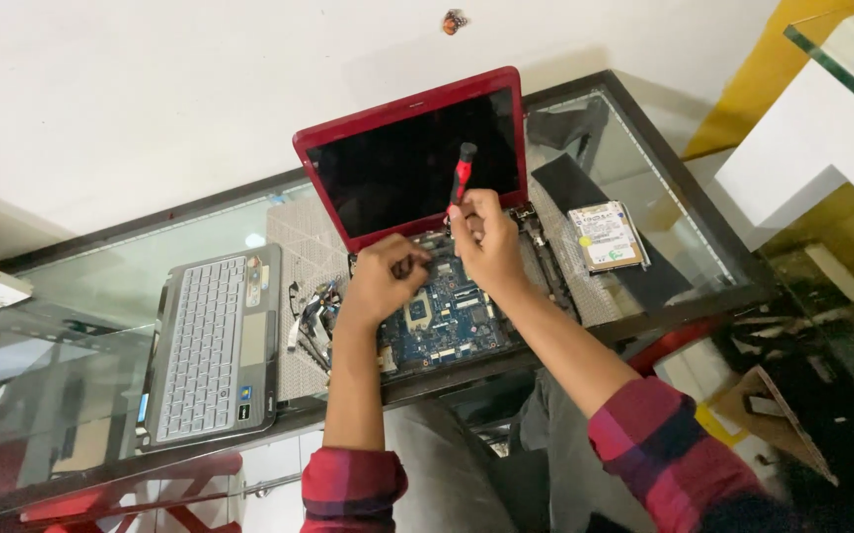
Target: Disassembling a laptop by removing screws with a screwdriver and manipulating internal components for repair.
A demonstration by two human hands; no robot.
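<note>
A red laptop stands with its dark screen up and its base stripped, so the blue circuit board lies bare on the glass table. My right hand grips a red-and-black screwdriver held upright, its tip down at the board's back edge. My left hand rests on the board's left part, fingers curled against it; whether it holds anything is hidden.
The removed grey keyboard panel lies to the left. A hard drive sits to the right beside a black strip. Loose cables bunch at the board's left edge. A white ledge stands at the far right.
</note>
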